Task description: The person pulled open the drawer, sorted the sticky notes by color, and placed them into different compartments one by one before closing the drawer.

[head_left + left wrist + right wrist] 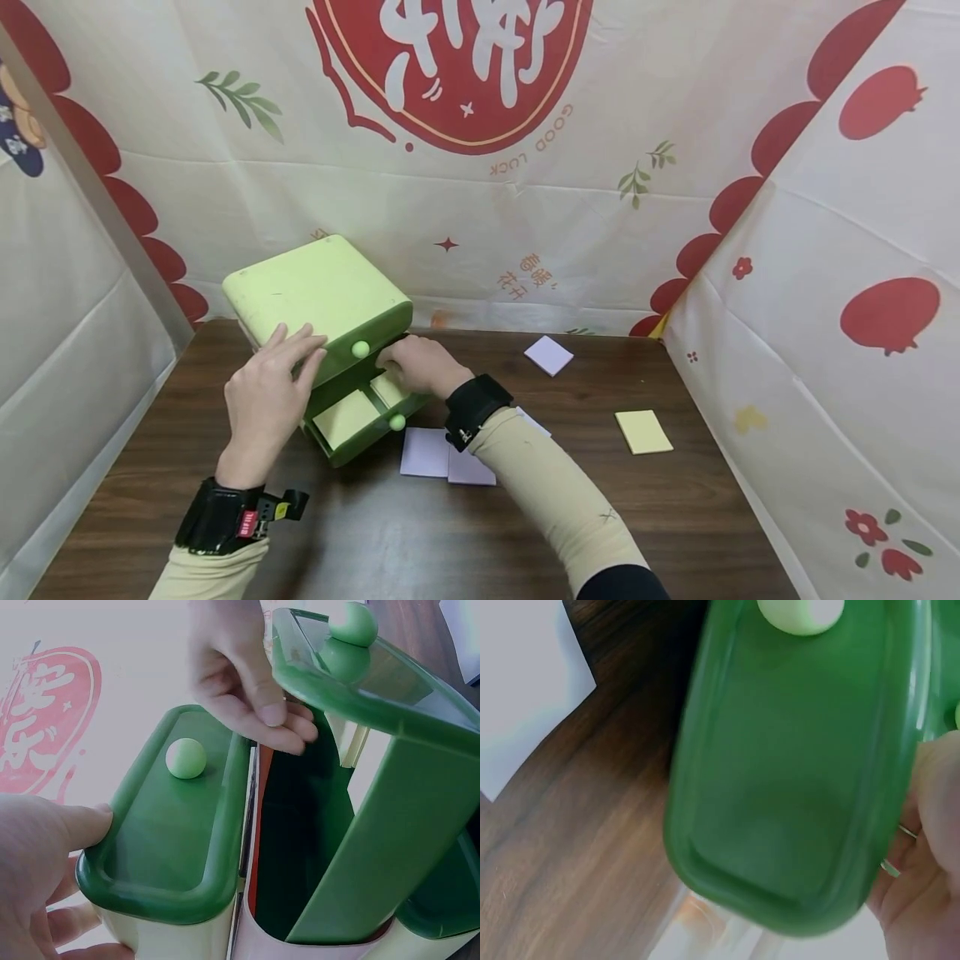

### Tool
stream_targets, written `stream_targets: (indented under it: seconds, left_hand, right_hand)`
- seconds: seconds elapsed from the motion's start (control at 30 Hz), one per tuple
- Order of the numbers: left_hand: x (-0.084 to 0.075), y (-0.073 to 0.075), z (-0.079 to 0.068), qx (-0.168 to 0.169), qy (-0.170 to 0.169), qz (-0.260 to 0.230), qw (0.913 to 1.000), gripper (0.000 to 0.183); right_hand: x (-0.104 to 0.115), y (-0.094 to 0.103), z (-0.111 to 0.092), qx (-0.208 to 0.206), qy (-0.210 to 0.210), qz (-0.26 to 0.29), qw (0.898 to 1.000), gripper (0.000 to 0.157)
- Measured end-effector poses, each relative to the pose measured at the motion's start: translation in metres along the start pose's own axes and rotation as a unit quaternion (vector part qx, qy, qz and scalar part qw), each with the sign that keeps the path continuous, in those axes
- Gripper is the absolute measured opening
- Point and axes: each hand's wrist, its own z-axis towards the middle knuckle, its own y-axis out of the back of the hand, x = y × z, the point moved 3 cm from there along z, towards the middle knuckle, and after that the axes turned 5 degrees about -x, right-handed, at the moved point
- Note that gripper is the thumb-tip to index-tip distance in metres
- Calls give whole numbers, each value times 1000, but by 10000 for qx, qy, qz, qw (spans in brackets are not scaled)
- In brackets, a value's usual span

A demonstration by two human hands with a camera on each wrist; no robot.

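Note:
A small light-green cabinet [318,283] with dark-green drawer fronts stands at the back left of the table. Its lower drawer [358,442] is pulled out, while the upper one [169,840] sits closed. Pale yellow note pads lie in the drawer's left compartment [347,419] and right compartment [388,388], parted by a divider. My left hand [264,392] rests against the cabinet's left front corner, thumb touching the upper drawer's edge. My right hand [422,365] is over the right end of the lower drawer, fingers loosely bent. Between them I see nothing held in the left wrist view.
Two lilac note pads [423,452] lie side by side in front of the drawer. Another lilac pad [549,356] is farther back, and one is partly hidden by my right forearm. A yellow pad [643,432] lies at right. Printed cloth [480,208] encloses the table.

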Motion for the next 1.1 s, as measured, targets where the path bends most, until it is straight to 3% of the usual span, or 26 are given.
stream_targets:
  seconds: [0.27, 0.57, 0.97, 1.1]
  left_hand:
    - [0, -1, 0, -4, -25, -17, 10000, 21]
    - [0, 1, 0, -18, 2, -19, 10000, 21]
    - [-2, 1, -1, -52, 20, -54, 10000, 21]
    - [0, 1, -1, -29, 29, -54, 10000, 21]
  right_hand:
    - [-14, 18, -15, -500, 51, 133, 9986, 20]
    - [-56, 28, -45, -1111, -555, 234, 9920, 17]
    - [-117, -2, -108, -872, -1960, 19, 9767, 16]
    - [-134, -13, -130, -834, -2559, -177, 9629, 14]
